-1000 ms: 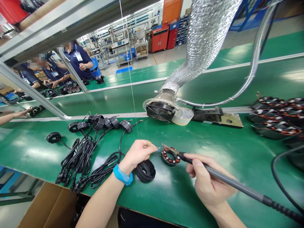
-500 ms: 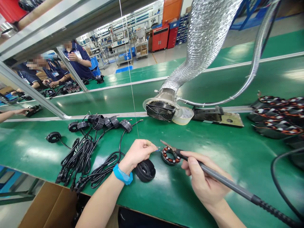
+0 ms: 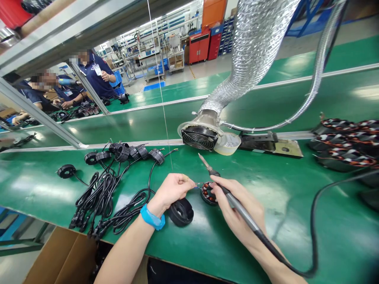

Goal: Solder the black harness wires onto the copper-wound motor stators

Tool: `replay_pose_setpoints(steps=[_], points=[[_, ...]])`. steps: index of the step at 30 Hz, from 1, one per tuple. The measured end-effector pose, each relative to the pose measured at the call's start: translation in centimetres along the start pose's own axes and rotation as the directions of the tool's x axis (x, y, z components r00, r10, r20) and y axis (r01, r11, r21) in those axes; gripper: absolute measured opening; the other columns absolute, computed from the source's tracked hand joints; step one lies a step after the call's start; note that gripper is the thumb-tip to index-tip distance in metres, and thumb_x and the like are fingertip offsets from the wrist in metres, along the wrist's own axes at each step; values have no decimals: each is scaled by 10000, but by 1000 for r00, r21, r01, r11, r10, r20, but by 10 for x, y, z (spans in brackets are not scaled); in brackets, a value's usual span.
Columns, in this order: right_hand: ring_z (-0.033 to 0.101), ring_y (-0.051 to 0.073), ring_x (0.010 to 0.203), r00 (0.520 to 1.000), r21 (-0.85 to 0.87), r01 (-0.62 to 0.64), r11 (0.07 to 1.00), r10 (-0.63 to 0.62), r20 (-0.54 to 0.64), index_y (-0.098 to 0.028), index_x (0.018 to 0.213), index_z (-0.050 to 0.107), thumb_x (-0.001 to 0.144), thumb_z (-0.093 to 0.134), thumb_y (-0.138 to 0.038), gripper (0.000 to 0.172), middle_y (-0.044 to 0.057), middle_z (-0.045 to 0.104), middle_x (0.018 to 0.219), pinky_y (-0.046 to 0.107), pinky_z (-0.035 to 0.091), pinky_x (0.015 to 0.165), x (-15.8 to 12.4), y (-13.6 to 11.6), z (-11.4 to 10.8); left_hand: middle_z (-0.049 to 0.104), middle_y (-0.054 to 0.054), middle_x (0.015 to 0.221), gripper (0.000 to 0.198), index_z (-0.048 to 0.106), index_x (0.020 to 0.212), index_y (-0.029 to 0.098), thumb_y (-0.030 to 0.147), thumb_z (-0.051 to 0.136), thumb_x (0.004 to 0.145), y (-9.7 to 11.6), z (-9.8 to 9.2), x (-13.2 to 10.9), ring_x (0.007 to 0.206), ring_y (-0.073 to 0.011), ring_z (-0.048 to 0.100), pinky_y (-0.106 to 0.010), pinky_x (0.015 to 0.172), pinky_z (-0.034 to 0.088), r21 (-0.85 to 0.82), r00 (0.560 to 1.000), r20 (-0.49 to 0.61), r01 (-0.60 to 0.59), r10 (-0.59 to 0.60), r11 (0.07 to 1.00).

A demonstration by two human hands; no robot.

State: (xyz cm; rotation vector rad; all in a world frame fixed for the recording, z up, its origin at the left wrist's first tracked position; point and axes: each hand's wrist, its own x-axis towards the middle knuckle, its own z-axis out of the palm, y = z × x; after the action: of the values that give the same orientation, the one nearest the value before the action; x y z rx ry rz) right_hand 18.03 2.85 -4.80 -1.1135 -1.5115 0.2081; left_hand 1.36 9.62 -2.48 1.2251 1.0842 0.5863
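Left hand (image 3: pixel 174 188) has fingertips pinched together on thin wires (image 3: pixel 197 187), right hand (image 3: pixel 241 197) closed round soldering iron (image 3: pixel 243 213), wound ring (image 3: pixel 205 193) on green counter (image 3: pixel 284 181) between them.

A red cabinet (image 3: pixel 199 48) is standing at 12 o'clock on the grey floor (image 3: pixel 177 76), a silver metal frame (image 3: pixel 59 30) is slanting across 10 o'clock, and light is glinting off the green worktop (image 3: pixel 334 96) towards 3 o'clock.
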Motion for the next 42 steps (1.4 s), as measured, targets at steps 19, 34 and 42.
replay_pose_setpoints(steps=[19, 34, 42], points=[[651, 137, 882, 986, -59, 110, 992, -102, 133, -261, 1309, 536, 946, 511, -58, 417, 64, 556, 1075, 253, 535, 831, 5, 8, 15, 550, 23, 524, 322, 626, 838, 131, 452, 640, 822, 0, -6, -6, 489, -101, 501, -225, 521, 368, 198, 987, 148, -96, 67, 976], [666, 144, 846, 994, -7, 5, 1000, -4, 107, -236, 1276, 578, 956, 533, -117, 345, 67, 606, 1047, 273, 547, 806, -1, 6, 11, 472, 47, 572, 279, 624, 705, 128, 401, 681, 711, 4, -1, 0, 515, -59, 342, -236, 515, 233, 118, 998, 66, -5, -3, 993], [663, 153, 591, 965, -61, -170, 983, 154, -212, -220, 985, 723, 930, 620, -248, 120, 11, 700, 725, 278, 543, 605, -16, 5, -10, 460, 52, 573, 307, 633, 716, 120, 422, 687, 709, -2, -6, 3, 480, -44, 296, -232, 469, 168, 116, 996, 84, 30, -40, 993]])
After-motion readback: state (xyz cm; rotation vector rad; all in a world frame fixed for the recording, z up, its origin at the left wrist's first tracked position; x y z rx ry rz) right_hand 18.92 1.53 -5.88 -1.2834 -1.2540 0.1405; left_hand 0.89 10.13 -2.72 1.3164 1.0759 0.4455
